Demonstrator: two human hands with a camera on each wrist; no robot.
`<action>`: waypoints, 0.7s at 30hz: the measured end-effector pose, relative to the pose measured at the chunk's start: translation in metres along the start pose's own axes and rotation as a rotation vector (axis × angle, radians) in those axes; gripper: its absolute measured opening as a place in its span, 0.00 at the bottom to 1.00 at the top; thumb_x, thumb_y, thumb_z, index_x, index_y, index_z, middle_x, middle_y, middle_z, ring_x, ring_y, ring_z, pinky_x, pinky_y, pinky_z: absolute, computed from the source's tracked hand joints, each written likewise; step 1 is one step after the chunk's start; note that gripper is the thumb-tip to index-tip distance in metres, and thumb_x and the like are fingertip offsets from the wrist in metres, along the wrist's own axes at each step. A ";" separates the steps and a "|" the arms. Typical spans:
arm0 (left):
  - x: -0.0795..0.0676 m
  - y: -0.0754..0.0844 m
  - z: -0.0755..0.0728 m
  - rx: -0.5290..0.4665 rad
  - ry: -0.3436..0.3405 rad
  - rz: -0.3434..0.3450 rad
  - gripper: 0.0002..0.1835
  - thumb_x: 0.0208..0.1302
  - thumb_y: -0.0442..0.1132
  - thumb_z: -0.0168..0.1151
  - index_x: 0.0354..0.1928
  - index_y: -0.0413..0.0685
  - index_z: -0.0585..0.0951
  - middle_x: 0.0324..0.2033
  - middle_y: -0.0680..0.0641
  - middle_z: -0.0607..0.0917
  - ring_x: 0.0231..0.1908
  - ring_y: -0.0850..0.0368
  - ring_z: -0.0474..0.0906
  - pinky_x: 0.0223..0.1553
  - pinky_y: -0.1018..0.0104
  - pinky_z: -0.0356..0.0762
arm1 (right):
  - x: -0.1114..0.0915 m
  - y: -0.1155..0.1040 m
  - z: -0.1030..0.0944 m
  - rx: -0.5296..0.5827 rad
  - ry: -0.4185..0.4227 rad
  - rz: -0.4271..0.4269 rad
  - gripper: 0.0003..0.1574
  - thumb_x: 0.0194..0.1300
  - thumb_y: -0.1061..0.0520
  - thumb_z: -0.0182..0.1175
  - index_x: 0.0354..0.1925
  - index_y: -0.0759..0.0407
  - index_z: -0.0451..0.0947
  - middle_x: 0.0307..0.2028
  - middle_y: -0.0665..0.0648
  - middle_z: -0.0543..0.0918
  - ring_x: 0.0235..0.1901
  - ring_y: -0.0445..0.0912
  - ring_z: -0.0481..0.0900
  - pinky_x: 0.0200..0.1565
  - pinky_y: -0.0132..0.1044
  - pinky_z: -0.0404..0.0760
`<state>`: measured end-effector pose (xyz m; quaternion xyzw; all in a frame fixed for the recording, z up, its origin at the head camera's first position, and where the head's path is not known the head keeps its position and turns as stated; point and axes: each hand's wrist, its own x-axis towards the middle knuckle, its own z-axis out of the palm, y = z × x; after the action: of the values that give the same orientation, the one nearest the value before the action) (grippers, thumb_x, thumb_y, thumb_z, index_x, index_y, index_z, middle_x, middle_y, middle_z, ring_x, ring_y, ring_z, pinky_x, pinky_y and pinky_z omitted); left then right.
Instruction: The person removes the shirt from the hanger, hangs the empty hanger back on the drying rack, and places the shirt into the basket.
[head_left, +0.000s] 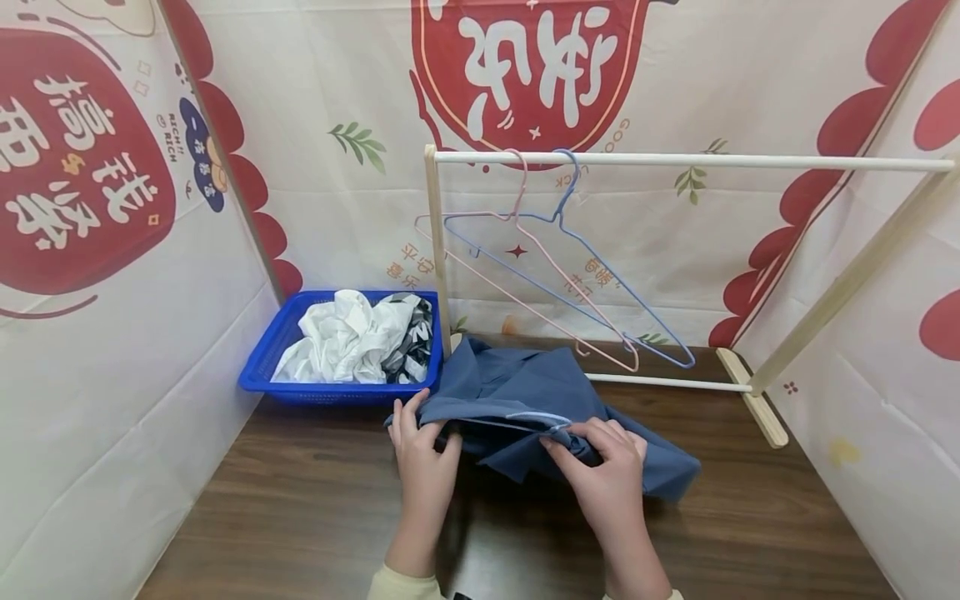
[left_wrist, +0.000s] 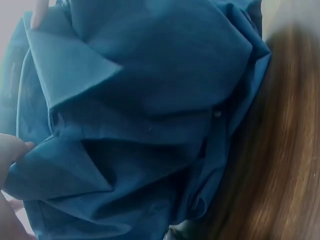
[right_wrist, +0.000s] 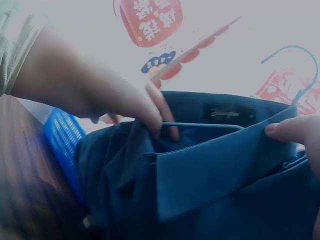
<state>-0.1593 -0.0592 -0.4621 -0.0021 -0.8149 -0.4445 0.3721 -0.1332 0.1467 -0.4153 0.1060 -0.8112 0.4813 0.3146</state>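
A dark blue collared shirt (head_left: 517, 375) lies bunched over the table in front of the rack. Inside its neck opening is a light blue hanger (right_wrist: 210, 125), whose hook curves out beside the collar (right_wrist: 210, 175). My left hand (head_left: 423, 454) grips the shirt at the left of the neck opening, some fingertips inside it by the hanger's arm. On the other side, my right hand (head_left: 611, 458) pinches the collar cloth close to the base of the hook. Folds of the shirt hide the hanger's lower part.
A blue basket (head_left: 337, 393) with white cloth (head_left: 348, 337) and black-and-white patterned cloth (head_left: 411, 342) stands at the back left. A pink hanger (head_left: 551, 258) and a blue hanger (head_left: 622, 283) hang from the rack's white rail (head_left: 712, 160). Printed fabric walls surround the wooden table (head_left: 300, 500).
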 end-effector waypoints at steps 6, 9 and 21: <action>0.004 -0.009 -0.003 -0.049 0.008 -0.070 0.06 0.51 0.27 0.69 0.33 0.39 0.88 0.56 0.39 0.76 0.61 0.28 0.63 0.58 0.30 0.54 | 0.000 -0.004 -0.005 -0.019 -0.094 -0.036 0.15 0.44 0.62 0.79 0.29 0.47 0.85 0.25 0.36 0.80 0.29 0.38 0.72 0.45 0.45 0.53; 0.005 -0.014 -0.004 -0.067 0.020 -0.101 0.06 0.52 0.25 0.68 0.34 0.38 0.87 0.54 0.41 0.77 0.55 0.34 0.70 0.53 0.38 0.65 | 0.001 -0.007 -0.008 -0.037 -0.145 -0.057 0.16 0.43 0.64 0.78 0.30 0.48 0.85 0.25 0.35 0.79 0.29 0.37 0.71 0.45 0.46 0.54; 0.014 -0.018 -0.008 -0.084 -0.063 -0.065 0.08 0.56 0.24 0.67 0.38 0.39 0.87 0.50 0.41 0.78 0.53 0.42 0.74 0.53 0.45 0.71 | 0.015 -0.008 -0.023 -0.039 -0.231 0.008 0.12 0.48 0.60 0.77 0.33 0.52 0.86 0.26 0.38 0.81 0.30 0.38 0.72 0.45 0.47 0.55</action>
<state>-0.1709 -0.0802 -0.4638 -0.0049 -0.8065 -0.4898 0.3312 -0.1314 0.1639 -0.3926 0.1514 -0.8518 0.4512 0.2189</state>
